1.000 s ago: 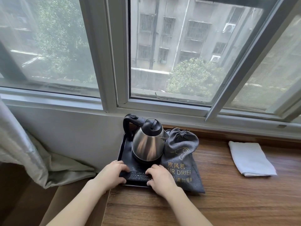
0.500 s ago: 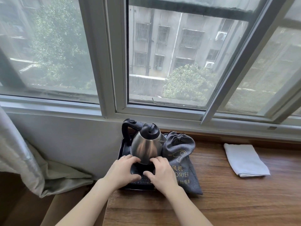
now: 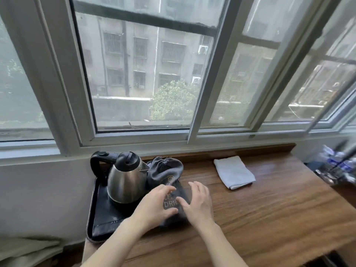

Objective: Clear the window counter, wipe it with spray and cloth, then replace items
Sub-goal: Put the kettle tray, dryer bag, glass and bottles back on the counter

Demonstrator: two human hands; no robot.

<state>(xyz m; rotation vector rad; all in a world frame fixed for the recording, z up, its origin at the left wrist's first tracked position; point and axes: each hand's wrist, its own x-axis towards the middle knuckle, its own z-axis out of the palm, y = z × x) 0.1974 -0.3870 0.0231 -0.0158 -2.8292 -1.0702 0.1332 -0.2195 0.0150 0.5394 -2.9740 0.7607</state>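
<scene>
A steel kettle (image 3: 126, 182) with a black handle stands on a black tray (image 3: 100, 224) at the left end of the wooden window counter (image 3: 269, 212). A grey hair-dryer bag (image 3: 165, 171) lies right of the kettle, partly on the tray. My left hand (image 3: 156, 206) lies on the bag's front with fingers spread. My right hand (image 3: 198, 203) rests on the bag's right side, fingers nearly straight. A dark remote control (image 3: 107, 225) lies on the tray's front. A folded white cloth (image 3: 234, 172) lies further right on the counter.
The window frame (image 3: 134, 139) runs along the back of the counter. A blurred cluster of bottles and dark objects (image 3: 335, 166) sits at the far right edge. A pale curtain (image 3: 27, 249) hangs low at the left, below the counter.
Both hands left the remote at the tray's front, passed the kettle's base and moved right onto the hair-dryer bag. The camera view has swung to the right.
</scene>
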